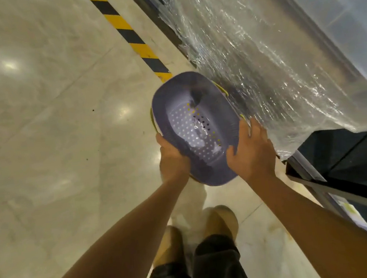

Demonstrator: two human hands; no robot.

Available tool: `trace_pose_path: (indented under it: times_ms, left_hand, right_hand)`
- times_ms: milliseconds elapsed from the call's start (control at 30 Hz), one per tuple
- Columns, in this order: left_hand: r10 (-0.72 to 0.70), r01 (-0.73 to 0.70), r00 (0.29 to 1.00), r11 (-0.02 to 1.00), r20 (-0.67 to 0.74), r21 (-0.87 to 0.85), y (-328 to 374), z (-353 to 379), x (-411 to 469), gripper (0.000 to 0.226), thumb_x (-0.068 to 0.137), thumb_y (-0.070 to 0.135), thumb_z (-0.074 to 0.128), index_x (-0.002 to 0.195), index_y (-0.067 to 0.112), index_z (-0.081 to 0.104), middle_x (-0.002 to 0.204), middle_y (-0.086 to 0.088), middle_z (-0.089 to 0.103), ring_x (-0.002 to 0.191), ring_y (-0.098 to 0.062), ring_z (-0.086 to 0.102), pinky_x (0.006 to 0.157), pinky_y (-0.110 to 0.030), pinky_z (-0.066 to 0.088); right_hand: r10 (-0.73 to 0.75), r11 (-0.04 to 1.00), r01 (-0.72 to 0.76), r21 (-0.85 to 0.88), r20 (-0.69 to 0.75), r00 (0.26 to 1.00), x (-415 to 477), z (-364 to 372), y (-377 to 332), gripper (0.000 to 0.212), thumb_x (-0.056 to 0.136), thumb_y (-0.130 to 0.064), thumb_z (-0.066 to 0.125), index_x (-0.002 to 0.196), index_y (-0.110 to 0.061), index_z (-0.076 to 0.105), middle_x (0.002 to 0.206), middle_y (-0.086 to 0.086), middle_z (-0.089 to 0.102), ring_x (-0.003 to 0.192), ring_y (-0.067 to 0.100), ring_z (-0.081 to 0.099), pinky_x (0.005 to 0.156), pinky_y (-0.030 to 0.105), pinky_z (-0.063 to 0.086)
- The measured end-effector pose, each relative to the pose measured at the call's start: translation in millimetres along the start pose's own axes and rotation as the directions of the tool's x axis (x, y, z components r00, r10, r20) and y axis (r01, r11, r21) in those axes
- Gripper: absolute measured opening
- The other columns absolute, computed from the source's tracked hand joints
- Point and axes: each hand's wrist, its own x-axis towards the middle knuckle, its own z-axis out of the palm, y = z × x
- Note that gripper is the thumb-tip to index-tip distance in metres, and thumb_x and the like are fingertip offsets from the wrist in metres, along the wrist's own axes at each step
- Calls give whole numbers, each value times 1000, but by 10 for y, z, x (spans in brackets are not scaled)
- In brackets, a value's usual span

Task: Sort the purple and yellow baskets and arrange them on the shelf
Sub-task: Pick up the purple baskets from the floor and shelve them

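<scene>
Holding purple basket (195, 124): left hand (173, 160) grip curled round it, right hand (250, 152) pinching it.

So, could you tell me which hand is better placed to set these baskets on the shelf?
Likely the right hand: it grips the purple basket on the side nearest the dark shelf frame; the left hand holds the far side.

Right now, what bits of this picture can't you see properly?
Yellow basket: head view, only rim slivers show; the purple basket nested in it hides the rest.
Whatever lies under the plastic wrap: head view, glare and wrinkles blur it.
Left hand fingertips: head view, tucked under the purple basket.
Dark shelf: head view, cut off by the right edge.
</scene>
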Motion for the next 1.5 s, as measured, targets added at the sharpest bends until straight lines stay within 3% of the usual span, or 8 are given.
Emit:
trace_pose_path:
  times_ms: [100,267,467,600,833,1067,1333,1500]
  left_hand:
    - [-70,69,997,997,-17,-18,-143,-262,194,69,90,29,54,147,21,17,127,-11,59,110,-38,60,96,-44,48]
    - [43,-30,994,990,99,-135,-522,-367,267,74,77,11,63,142,21,30,126,-11,55,113,-33,58,94,-50,51]
    - [142,-106,971,977,192,-187,-635,-430,148,86,72,2,63,146,19,21,124,-4,57,109,-21,59,80,-19,46]
    - [156,-122,966,978,208,-167,-553,-553,-35,89,65,9,56,146,25,21,120,4,56,102,-17,58,63,0,43]
    - [191,-181,938,982,290,-59,-448,-1100,-829,89,69,35,63,146,40,19,131,14,51,120,-23,56,97,-49,51]
    - [297,-327,889,945,349,28,-332,-1543,-1709,94,69,52,61,149,24,19,140,4,47,118,-20,52,97,-41,50]
    - [235,-360,880,897,412,257,-649,-1294,-2590,80,87,15,60,150,33,14,139,1,51,118,-33,58,94,-48,51]
    - [211,-378,853,880,478,288,-942,-842,-3296,78,88,19,60,149,34,15,138,0,52,118,-30,58,96,-45,51]
  right_hand:
    - [62,997,-66,33,107,992,-37,72,-64,74,86,-26,56,148,-6,21,152,18,26,131,38,37,93,45,44]
    - [66,959,-134,249,267,962,-120,439,-218,83,88,-14,56,151,-10,4,136,20,39,107,40,56,69,39,47]
    - [29,849,-110,517,162,986,-124,656,-207,70,84,-2,58,142,-23,23,117,14,54,92,36,61,64,42,51]
    - [50,869,-126,479,167,985,-287,456,-153,69,85,2,49,145,-22,24,119,15,56,89,38,58,61,35,43]
    - [-3,869,-70,490,148,989,-991,-215,-70,84,84,-11,59,149,-36,12,111,11,62,81,31,63,58,41,54]
    - [83,838,-145,526,139,987,-1933,-639,-52,70,89,-25,56,147,-33,17,118,7,61,94,30,64,70,42,57]
    - [180,809,-253,530,187,966,-3097,-601,451,67,89,-24,58,145,-29,22,121,8,62,103,30,63,81,40,55]
    - [232,809,-269,523,136,963,-3919,-413,1056,64,90,-27,58,146,-25,26,121,6,64,104,28,63,83,36,51]
